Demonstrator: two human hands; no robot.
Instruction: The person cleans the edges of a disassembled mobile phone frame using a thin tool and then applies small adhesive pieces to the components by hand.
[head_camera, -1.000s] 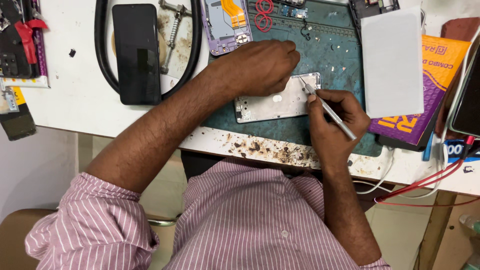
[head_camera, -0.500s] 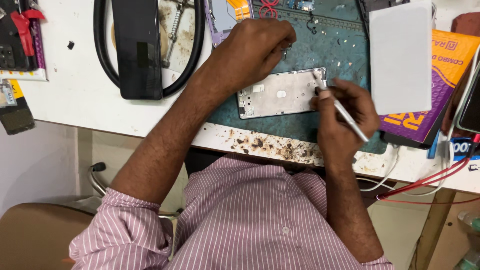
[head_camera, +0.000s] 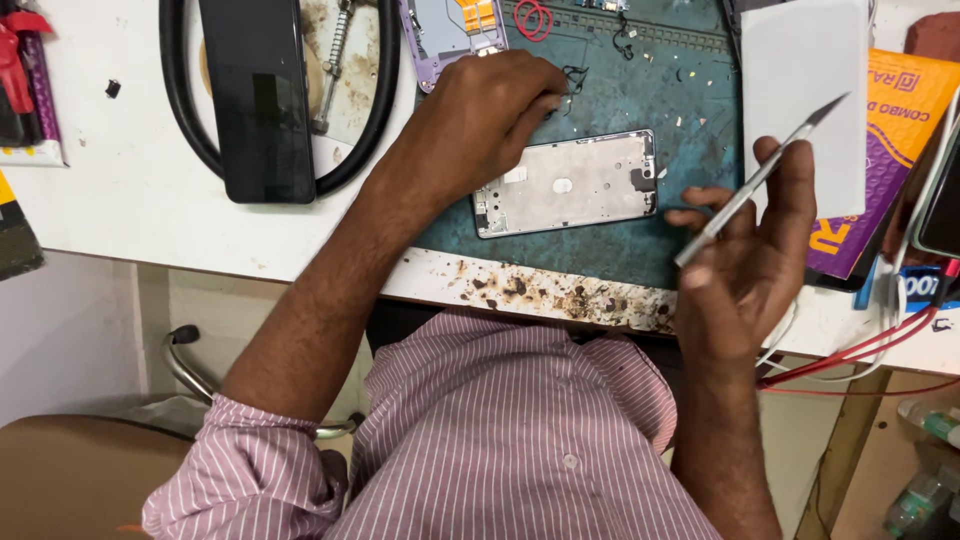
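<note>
The silver phone frame (head_camera: 568, 183) lies stripped on the green mat (head_camera: 640, 100) at mid-worktop. The left hand (head_camera: 480, 120) rests curled at its far-left corner; the right hand (head_camera: 750, 250) holds a thin blade tool (head_camera: 755, 185) lifted clear, to its right.

The left hand (head_camera: 490, 120) covers the phone frame's (head_camera: 570, 183) upper-left corner.
</note>
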